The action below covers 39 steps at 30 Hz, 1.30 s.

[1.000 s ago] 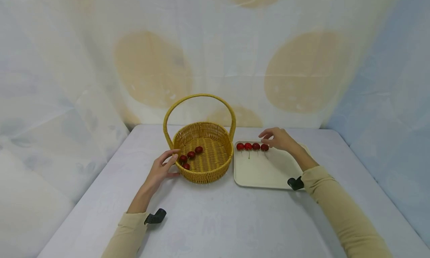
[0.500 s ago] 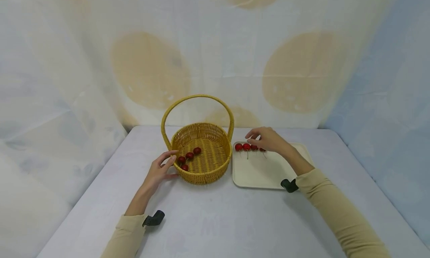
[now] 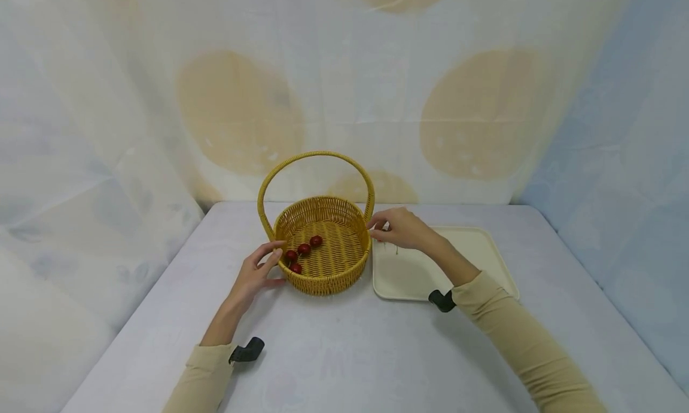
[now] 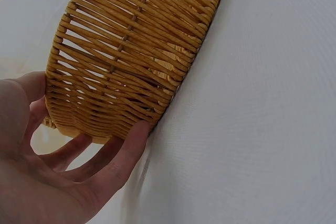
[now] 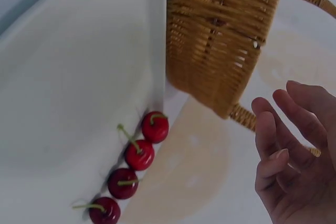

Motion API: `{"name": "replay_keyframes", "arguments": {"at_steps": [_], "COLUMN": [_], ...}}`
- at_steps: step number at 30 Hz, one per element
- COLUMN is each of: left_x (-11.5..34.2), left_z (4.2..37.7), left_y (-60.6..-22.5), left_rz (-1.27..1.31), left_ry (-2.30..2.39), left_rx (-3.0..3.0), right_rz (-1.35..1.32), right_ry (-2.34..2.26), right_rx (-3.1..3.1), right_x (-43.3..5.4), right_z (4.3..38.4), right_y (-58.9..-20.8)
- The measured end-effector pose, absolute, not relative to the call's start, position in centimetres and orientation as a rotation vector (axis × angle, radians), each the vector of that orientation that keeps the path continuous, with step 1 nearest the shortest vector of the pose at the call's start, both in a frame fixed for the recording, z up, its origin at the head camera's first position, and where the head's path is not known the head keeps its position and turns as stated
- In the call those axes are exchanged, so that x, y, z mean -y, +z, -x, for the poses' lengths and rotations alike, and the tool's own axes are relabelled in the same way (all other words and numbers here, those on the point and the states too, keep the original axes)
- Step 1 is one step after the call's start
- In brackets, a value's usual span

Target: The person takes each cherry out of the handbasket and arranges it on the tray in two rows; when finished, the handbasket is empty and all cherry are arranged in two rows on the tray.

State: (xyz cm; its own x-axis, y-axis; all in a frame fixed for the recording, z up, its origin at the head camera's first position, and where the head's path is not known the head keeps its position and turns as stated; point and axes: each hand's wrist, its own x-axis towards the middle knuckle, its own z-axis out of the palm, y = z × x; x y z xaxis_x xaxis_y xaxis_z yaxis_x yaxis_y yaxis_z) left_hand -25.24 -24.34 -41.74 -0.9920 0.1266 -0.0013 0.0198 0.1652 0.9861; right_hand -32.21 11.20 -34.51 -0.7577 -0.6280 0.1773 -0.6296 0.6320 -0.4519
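A yellow wicker basket (image 3: 323,286) with a tall hoop handle stands mid-table. Several dark red cherries (image 3: 304,249) lie at its left inside. My left hand (image 3: 255,274) rests on the basket's left side; in the left wrist view its fingers (image 4: 118,169) lie along the woven wall, not closed around it. My right hand (image 3: 404,229) hovers over the tray's back left corner, close to the basket's right rim. Its fingers are loosely bent in the right wrist view, with nothing visible between them. Several stemmed cherries (image 5: 140,155) line the tray's edge, mostly hidden by that hand in the head view.
A cream rectangular tray (image 3: 414,278) sits just right of the basket on the white-covered table (image 3: 334,347). Patterned curtains (image 3: 350,96) enclose the back and sides. A black wrist mount (image 3: 442,300) sits at the right cuff, another black mount (image 3: 247,349) at the left.
My right hand has moved left along the row of cherries, from its right end to beside the basket's rim. My left hand stays on the basket. The cherries in the basket look unchanged.
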Motion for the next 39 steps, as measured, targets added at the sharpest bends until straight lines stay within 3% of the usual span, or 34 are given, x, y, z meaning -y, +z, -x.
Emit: {"name": "replay_keyframes", "arguments": {"at_steps": [30,39], "left_x": [24.4,24.8], "left_z": [25.6,26.9], "left_y": [-41.8,-44.0], "left_rz": [-0.142,-0.118], "left_ry": [1.964,1.988], "left_rx": [-2.339,-2.337], "right_rz": [-1.266,-1.291], "right_ry": [0.780,0.800], "right_rx": [2.860,2.895], "right_x": [-3.5,-1.6], "right_z": [32.7,33.4], "right_y": [-37.0,-39.1]}}
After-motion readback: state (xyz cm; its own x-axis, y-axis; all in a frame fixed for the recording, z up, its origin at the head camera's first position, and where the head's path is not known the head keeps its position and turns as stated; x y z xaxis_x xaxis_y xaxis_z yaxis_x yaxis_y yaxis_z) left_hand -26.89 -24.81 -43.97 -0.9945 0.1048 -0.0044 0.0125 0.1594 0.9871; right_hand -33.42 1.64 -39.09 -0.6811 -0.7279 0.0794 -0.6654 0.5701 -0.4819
